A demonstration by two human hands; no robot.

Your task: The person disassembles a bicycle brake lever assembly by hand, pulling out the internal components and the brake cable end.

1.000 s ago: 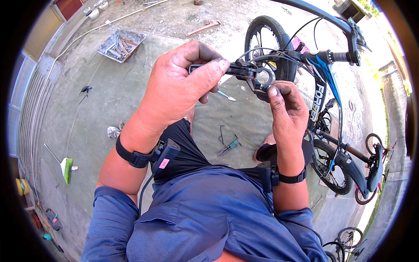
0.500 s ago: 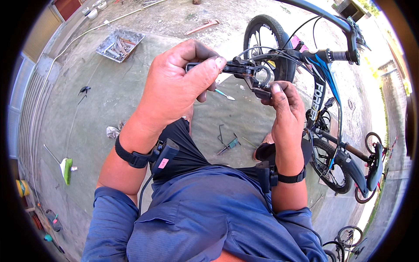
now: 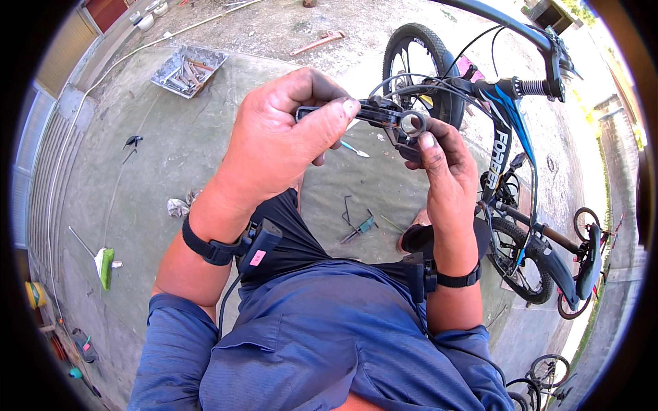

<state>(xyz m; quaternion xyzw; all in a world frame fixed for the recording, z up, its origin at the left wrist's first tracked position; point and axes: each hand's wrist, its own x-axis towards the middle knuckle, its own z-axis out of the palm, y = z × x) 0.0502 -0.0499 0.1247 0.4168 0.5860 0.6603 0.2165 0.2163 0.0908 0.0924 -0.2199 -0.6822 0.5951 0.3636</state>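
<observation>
My left hand [image 3: 282, 133] pinches one end of a black bicycle brake lever [image 3: 378, 115] between thumb and curled fingers. At its other end is a round clamp ring [image 3: 412, 123], with the fingers of my right hand [image 3: 449, 161] closed on the part just under and beside it. The lever lies nearly level, raised above my lap. My right fingertips are partly hidden behind the clamp. Thin black cables run behind the lever toward the bicycle, but where they end is hard to make out.
A blue-and-black bicycle [image 3: 504, 103] stands at my right. On the green mat lie a folding hex-key set [image 3: 360, 228], a toothbrush [image 3: 355, 149] and a green-headed brush [image 3: 104, 267]. A tool tray [image 3: 186, 72] sits far left, a pipe wrench [image 3: 318, 42] beyond it.
The brake lever has turned slightly, so its clamp ring now shows rounder and a little farther right. My left hand has dropped slightly; my right fingers have shifted up around the clamp.
</observation>
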